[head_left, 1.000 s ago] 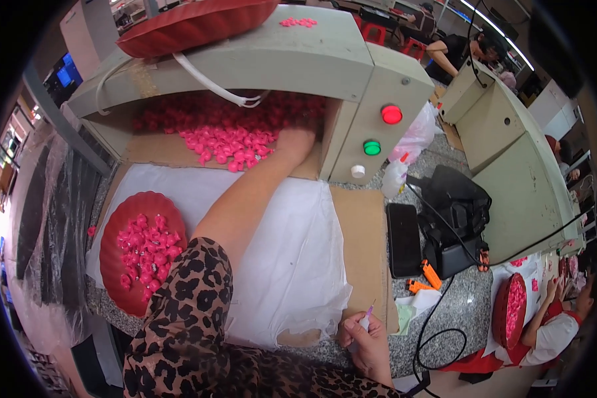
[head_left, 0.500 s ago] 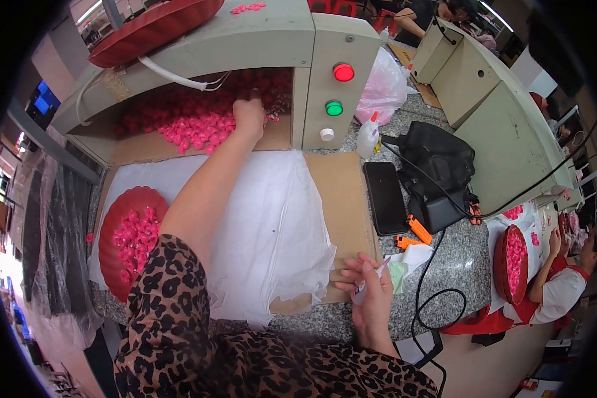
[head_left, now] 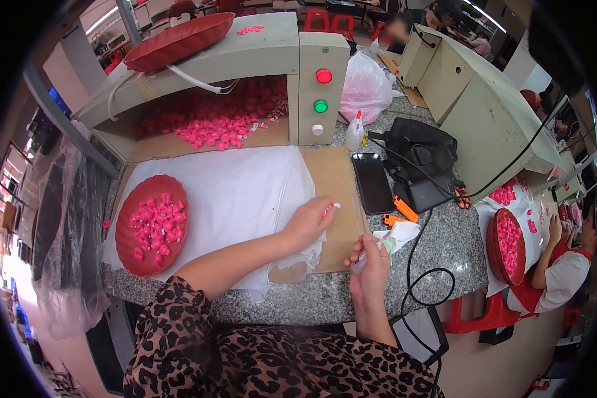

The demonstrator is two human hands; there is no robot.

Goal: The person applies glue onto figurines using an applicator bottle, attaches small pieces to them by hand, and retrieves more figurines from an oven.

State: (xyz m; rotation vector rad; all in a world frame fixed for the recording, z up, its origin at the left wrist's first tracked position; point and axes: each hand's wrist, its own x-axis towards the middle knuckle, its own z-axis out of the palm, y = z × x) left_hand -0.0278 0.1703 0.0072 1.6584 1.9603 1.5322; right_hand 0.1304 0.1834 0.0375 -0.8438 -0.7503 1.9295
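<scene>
My left hand (head_left: 306, 224) is over the right part of the white cloth (head_left: 238, 192), its fingers pinched on a small pink piece (head_left: 332, 208) with a whitish end. Just to its right, my right hand (head_left: 371, 268) is closed around a small clear squeeze bottle (head_left: 358, 265) with a thin purplish tip. On the left of the cloth lies a red scalloped tray (head_left: 126, 233) holding many small pink pieces (head_left: 159, 222). More of these pink pieces (head_left: 212, 132) are heaped inside the grey machine (head_left: 258, 63) at the back.
Right of the cardboard (head_left: 331, 179) lie a black phone (head_left: 372, 184), orange lighter-like objects (head_left: 404, 209), a black bag (head_left: 421, 152) and a white squeeze bottle (head_left: 355, 134). A black cable (head_left: 414, 265) loops across the granite top. At far right sits a co-worker (head_left: 557, 275).
My left hand has come back from the heap in the machine toward my right hand, with a small pink piece in its fingers. My right hand has closed more around the bottle.
</scene>
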